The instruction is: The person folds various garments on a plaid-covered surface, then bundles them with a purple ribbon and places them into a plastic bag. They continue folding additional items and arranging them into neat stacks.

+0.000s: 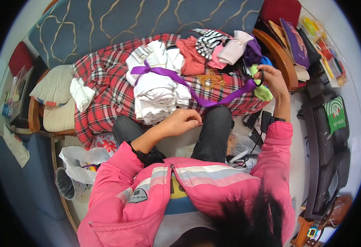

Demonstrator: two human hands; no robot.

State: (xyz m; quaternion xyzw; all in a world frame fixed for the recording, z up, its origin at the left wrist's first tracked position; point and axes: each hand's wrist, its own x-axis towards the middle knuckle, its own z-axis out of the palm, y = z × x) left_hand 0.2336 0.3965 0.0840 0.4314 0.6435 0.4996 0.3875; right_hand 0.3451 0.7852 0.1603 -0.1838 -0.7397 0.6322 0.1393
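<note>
My right hand [270,77] is shut on a black loop [262,77], which may be a scissors handle; its lower part is hidden. A purple ribbon [211,100] runs from near that hand across to a rolled bundle of white cloth [159,89], where it passes over the top in a knot or bow. Bright green cloth [263,92] lies just under my right fingers. My left hand [182,120] hovers in front of the bundle, over the gap between my knees. Its fingers are loosely bent, and I see nothing in them.
A red plaid blanket [106,83] covers the blue sofa's seat. Behind the ribbon lie orange strings [212,79], coral cloth [190,55], a striped black-and-white cloth [210,41] and a pale pink roll [234,49]. A wooden armrest [279,58] borders the right side. A plastic bag [78,157] sits by my left leg.
</note>
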